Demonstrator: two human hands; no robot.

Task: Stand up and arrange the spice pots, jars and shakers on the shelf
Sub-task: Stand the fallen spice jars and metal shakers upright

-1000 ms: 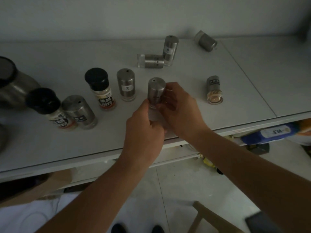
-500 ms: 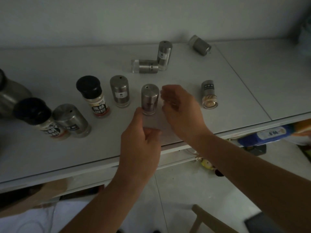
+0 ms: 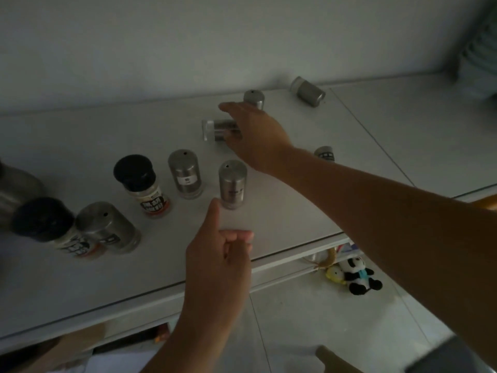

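Observation:
Along the white shelf (image 3: 80,278) stands a row: a black-capped jar (image 3: 48,227), a steel shaker (image 3: 107,227), a second black-capped jar (image 3: 142,184), and two steel shakers (image 3: 185,173) (image 3: 232,184). My left hand (image 3: 217,254) hovers just in front of the last shaker, thumb up, holding nothing. My right hand (image 3: 252,133) reaches back over a toppled shaker (image 3: 215,129), fingers spread around its steel end; a firm grip is not visible. Behind it a shaker (image 3: 254,98) stands. Another shaker (image 3: 308,91) lies at the back, and one (image 3: 325,153) peeks out behind my forearm.
A large steel pot (image 3: 13,192) sits at the shelf's left end. A seam (image 3: 371,135) splits the shelf into two panels. Below the front edge, a panda toy (image 3: 357,275) lies on the tiled floor. The wall runs close behind the shelf.
Both hands let go of the steel shaker, which now stands in the row. My right hand moved back to the toppled shaker; my left hand drew back toward the shelf's edge.

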